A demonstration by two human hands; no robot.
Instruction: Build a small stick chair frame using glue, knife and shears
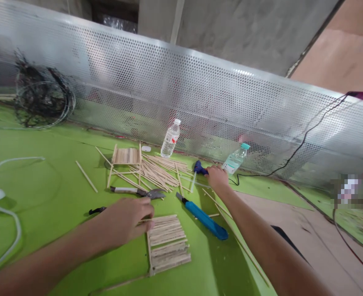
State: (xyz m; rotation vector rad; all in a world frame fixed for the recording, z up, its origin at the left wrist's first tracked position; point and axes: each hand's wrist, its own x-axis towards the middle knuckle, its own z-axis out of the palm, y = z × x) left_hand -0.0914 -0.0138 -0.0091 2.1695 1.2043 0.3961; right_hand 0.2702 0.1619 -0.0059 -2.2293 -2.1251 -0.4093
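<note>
My left hand [127,220] is closed, its fingertips pinching the upper left corner of a small panel of thin wooden sticks [169,238]. The panel lies low over the green table, with a gap between some of its sticks and a long stick reaching out at its lower left. Farther off, my right hand [217,177] wraps round a dark blue glue gun [199,167], beside a clear glue stick [193,183]. Between my hands lies a blue utility knife [206,219] with its blade out. Pruning shears [138,191] rest just beyond my left hand.
A small stick chair-like frame [126,156] stands by a pile of loose sticks [159,172]. Two water bottles, one white-capped [171,139] and one green-capped [235,159], are near the perforated metal panel [199,94]. A wire coil [44,96] sits left; a black cord [292,154] runs right.
</note>
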